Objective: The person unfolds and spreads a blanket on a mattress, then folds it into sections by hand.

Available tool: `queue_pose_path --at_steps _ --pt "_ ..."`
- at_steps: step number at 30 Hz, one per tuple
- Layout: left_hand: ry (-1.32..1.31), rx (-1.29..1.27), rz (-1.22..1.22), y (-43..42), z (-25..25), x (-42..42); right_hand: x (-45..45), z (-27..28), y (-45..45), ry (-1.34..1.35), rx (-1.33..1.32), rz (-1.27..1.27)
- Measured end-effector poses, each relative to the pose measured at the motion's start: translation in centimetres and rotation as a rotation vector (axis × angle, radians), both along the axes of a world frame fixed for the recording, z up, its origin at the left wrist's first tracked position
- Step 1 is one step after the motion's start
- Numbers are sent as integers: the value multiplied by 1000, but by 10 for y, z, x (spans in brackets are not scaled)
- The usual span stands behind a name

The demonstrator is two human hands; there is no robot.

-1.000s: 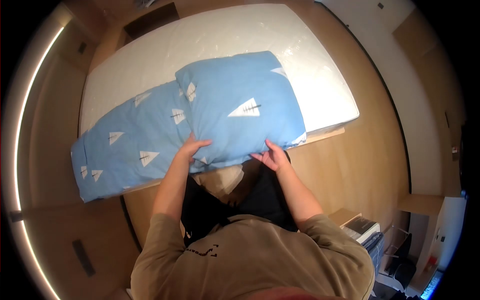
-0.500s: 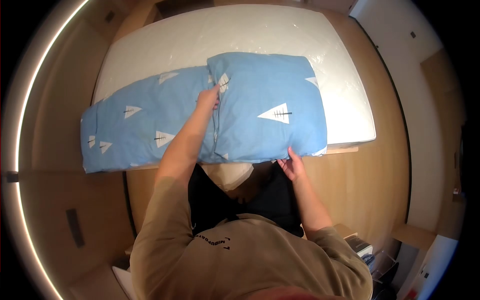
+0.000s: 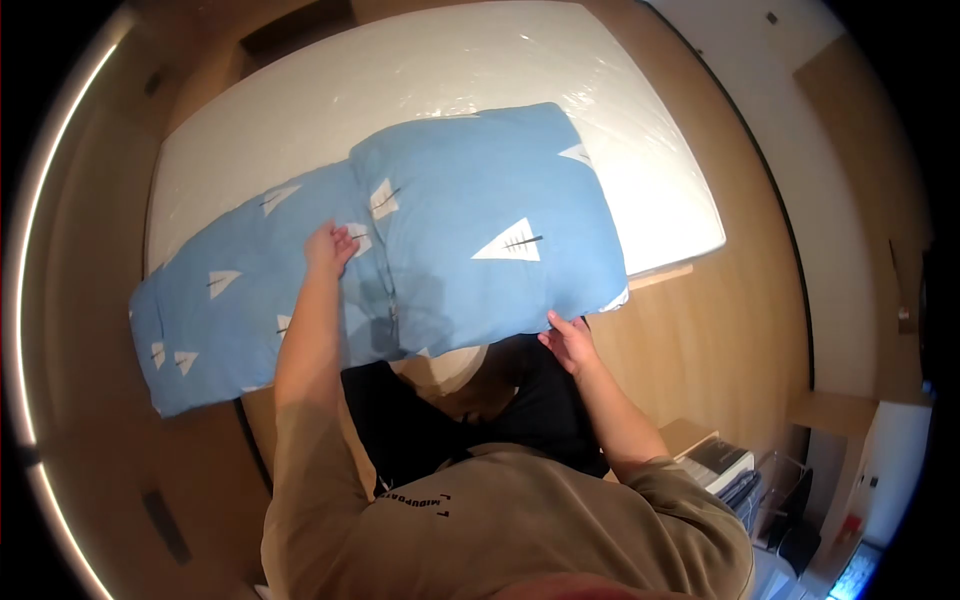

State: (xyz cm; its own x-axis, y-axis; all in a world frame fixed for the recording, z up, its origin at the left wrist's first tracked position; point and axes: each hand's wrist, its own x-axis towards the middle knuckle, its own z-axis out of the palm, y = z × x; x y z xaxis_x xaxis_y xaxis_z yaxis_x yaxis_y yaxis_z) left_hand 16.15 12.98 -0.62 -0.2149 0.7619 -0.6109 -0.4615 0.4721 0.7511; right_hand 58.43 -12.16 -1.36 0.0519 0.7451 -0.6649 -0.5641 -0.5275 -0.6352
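A blue quilt (image 3: 450, 190) with white tree shapes lies along the near side of a white mattress (image 3: 660, 190), its right part folded over thicker. My left hand (image 3: 331, 246) is over the thinner left part, left of the fold's edge, with fingers loosely curled and apart, gripping nothing visible. At the quilt's near right edge, my right hand (image 3: 568, 341) has its thumb against the cloth and its other fingers spread below the edge. Whether any cloth is pinched there is hard to see.
Wooden floor (image 3: 740, 330) runs along the right side of the bed. Boxes (image 3: 715, 460) and a dark chair (image 3: 797, 545) stand at the lower right. A lit strip (image 3: 32, 290) lines the left wall. My legs are against the bed's near side.
My left hand has left the fold's edge and moved left over the thinner part. My right hand stays by the near edge. The view has shifted, and the fold's edge looks smoother.
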Motion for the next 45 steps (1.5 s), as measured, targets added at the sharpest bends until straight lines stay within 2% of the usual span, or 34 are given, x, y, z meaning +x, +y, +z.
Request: queue_pose_path --at_steps 2,5,6,9,11,12,13,14,16,17,18,19,21,23,24,25,26,27,28,29,30,31,33,34,36,38,39,40,41,42,45 --pt "132 -2 -95 -14 21 10 -1 0 7 -65 18 91" --pt "391 25 -230 -10 66 74 -7 17 16 135 60 -30" --pt "450 31 -281 -4 61 83 -11 23 13 248 37 -87" --pt "300 61 -284 14 34 90 -22 25 20 385 37 -228" --pt "401 125 -309 24 3 68 -17 16 25 351 85 -232" --pt "451 158 -320 20 10 70 -12 18 23 312 105 -221" --pt "417 59 -320 12 14 73 -6 19 22 273 126 -210" --pt "384 -40 -319 -10 43 83 0 16 20 346 139 -215" --pt "157 -53 -335 -27 45 92 8 27 20 345 122 -169" --pt "-35 23 -348 -28 18 82 12 35 17 349 105 -144" --pt "-227 99 -358 -29 13 88 20 48 18 276 99 -106" --pt "-204 149 -386 -25 7 97 41 45 24 147 89 6" --pt "-166 222 -430 -36 45 141 76 57 28 -37 286 -17" --pt "-174 161 -526 -27 98 194 125 64 40 -251 301 58" --pt "-240 234 -635 -15 137 229 155 47 54 -133 449 -103" --pt "-308 307 -742 2 165 264 175 32 56 -56 474 -192" --pt "-239 394 -803 20 166 293 210 -2 60 48 474 -195" --pt "-266 537 -903 17 191 332 219 2 61 146 482 -295" --pt "-183 787 -969 27 191 369 225 21 62 242 488 -396" --pt "-327 790 -996 9 215 402 232 29 64 338 493 -497" --pt "-239 988 -1048 7 220 430 249 18 66 350 520 -544" --pt "-288 1168 -1018 18 201 455 268 3 69 366 546 -592" --pt "127 1246 -960 19 176 460 288 -7 75 407 538 -756" --pt "336 1189 -970 28 136 450 295 -10 73 394 512 -799" --pt "806 811 -957 10 69 419 294 -10 67 271 408 -937" --pt "1363 566 -842 -26 -29 399 292 -24 65 -391 240 -878" --pt "1469 611 -840 -37 -62 398 288 -34 65 -717 149 -821" --pt "1575 657 -836 -44 -90 397 278 -49 65 -1001 364 -637" --pt "1681 703 -831 -45 -110 397 266 -50 78 -1135 545 -487" --pt "1713 646 -922 -41 -111 401 253 -40 110 -1146 725 -320" --pt "1776 714 -801 -16 -143 403 220 -16 234 -901 1087 30"
